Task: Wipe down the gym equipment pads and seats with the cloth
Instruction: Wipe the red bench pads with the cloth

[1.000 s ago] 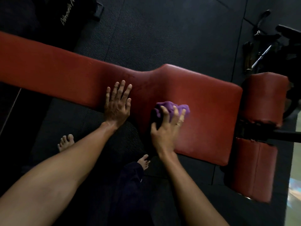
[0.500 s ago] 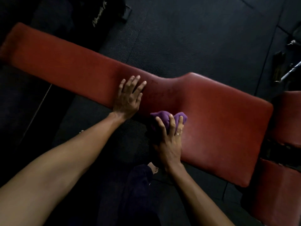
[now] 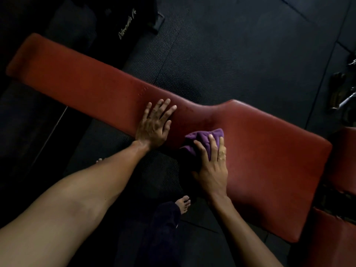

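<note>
Creases bunch the purple cloth (image 3: 202, 137) on the red pad (image 3: 269, 160).

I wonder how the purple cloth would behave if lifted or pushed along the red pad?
The purple cloth is bunched into soft folds under the right hand, so it would probably hang limp when lifted. It looks light for its bulk. On the smooth-looking red pad it should slide easily, though it may crumple further.

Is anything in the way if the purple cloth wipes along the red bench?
Yes: the left hand lies flat on the bench pad beside the purple cloth, on the long narrow side. Toward the wide end, nothing visible blocks it.
</note>
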